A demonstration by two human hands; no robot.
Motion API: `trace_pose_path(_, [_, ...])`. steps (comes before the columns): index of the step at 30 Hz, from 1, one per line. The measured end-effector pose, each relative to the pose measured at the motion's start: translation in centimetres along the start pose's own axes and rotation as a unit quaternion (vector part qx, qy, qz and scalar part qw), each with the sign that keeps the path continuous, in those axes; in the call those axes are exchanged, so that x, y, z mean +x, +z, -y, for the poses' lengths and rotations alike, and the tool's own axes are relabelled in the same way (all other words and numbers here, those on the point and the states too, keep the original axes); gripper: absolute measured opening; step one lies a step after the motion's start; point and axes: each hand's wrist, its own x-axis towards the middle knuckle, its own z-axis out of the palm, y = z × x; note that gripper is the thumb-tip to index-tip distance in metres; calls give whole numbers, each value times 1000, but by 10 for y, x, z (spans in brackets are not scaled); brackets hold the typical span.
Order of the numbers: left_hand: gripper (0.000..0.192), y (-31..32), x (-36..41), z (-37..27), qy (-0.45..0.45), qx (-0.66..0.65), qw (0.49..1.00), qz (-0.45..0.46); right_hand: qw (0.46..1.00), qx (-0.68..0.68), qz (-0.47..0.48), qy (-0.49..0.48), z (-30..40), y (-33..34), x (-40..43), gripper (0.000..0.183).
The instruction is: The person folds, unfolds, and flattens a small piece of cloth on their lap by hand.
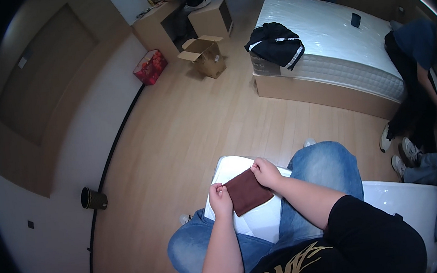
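A folded dark brown cloth (249,192) is stretched between my two hands, just above my lap. My left hand (220,200) pinches its far left corner between thumb and fingers. At the far right corner, my right hand (266,173) grips the cloth's edge. Under the cloth is the white wrapped corner of a mattress or padded seat (258,225), between my knees in blue jeans. The cloth looks roughly square and lies nearly flat, tilted a little.
An open cardboard box (211,62) and a red patterned box (150,68) stand on the wood floor. A waste bin (97,199) is by the left wall. A plastic-wrapped mattress (322,27) carries a black jacket (276,45) and a dark cup (355,20). Other people are around the room.
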Motion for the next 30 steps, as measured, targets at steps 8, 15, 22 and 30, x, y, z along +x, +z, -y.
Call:
trace_pose_path(8, [16,2,4,-2,91,200,975,-28,1000,-19,-2,-14,9,-4,-1,23])
trace_pose_path(15, [18,2,1,-9,103,197,974,-43,999,-44,11,-8,12,-3,0,25])
trace_pose_path(22, [18,5,-4,-18,113,261,957,-53,994,-104,18,-1,20,-3,-2,24])
trace_pose_path(30, [25,17,-27,-44,198,396,896,-44,980,-161,-18,-112,36,-4,-16,25])
